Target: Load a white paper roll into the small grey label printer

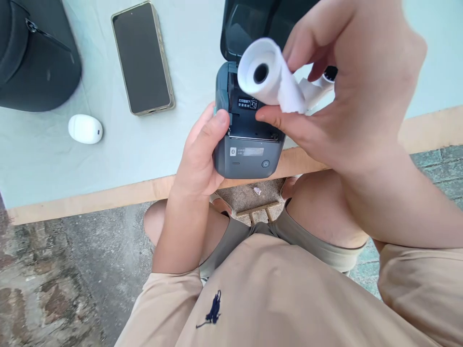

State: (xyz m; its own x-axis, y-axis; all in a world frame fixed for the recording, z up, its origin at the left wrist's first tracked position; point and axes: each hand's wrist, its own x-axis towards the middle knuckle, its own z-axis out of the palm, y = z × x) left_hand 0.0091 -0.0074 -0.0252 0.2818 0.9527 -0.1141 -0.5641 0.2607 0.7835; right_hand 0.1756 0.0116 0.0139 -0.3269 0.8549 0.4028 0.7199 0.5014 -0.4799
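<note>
A small dark grey printer (248, 154) sits at the table's near edge with its lid (249, 24) swung up and its paper bay exposed. My left hand (200, 156) grips the printer's left side, thumb on its top corner. My right hand (347, 82) is raised above the open bay and pinches a white paper roll (267, 77) between thumb and fingers; the roll's hollow core faces me and a loose end hangs from it. A white part (318, 89) shows just behind the roll, partly hidden by my fingers.
A phone (142, 58) with a dark screen lies face up on the pale green table cover (108, 164). A small white oval device (85, 129) rests left of it, and a black bag (34, 53) fills the far left corner. The wooden table edge (90, 202) runs above my knees.
</note>
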